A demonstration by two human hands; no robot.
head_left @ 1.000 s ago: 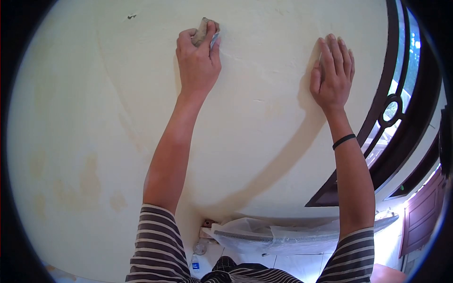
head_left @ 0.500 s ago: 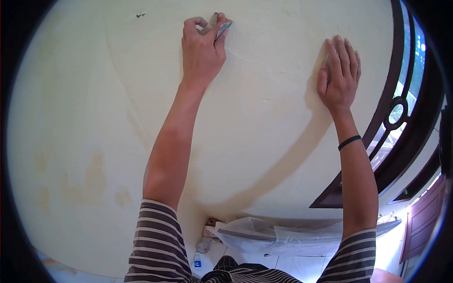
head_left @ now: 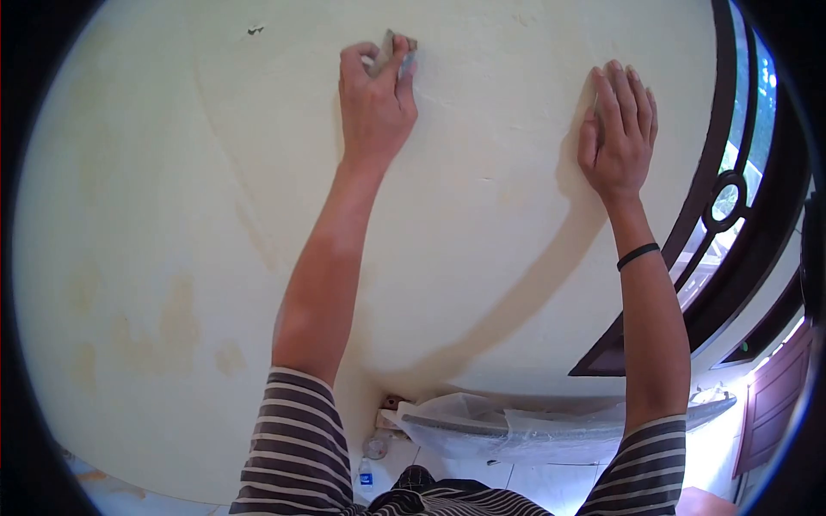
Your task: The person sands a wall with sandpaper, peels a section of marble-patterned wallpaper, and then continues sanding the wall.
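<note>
My left hand is closed on a small flat scraper-like piece, pressed against the pale wall near the top of the view. Bluish-grey material shows between its thumb and fingers. My right hand rests on the wall at the upper right, fingers stretched out and slightly apart. Something greyish shows between its thumb and palm, too hidden to make out. A small chip marks the wall left of my left hand.
A dark-framed window curves along the right side. Below, a plastic-covered object lies along the wall's foot, with a bottle on the tiled floor. Tan patches mark the wall at lower left.
My left hand has shifted slightly right and down on the wall, with the piece still in it. My right hand has stayed almost in place.
</note>
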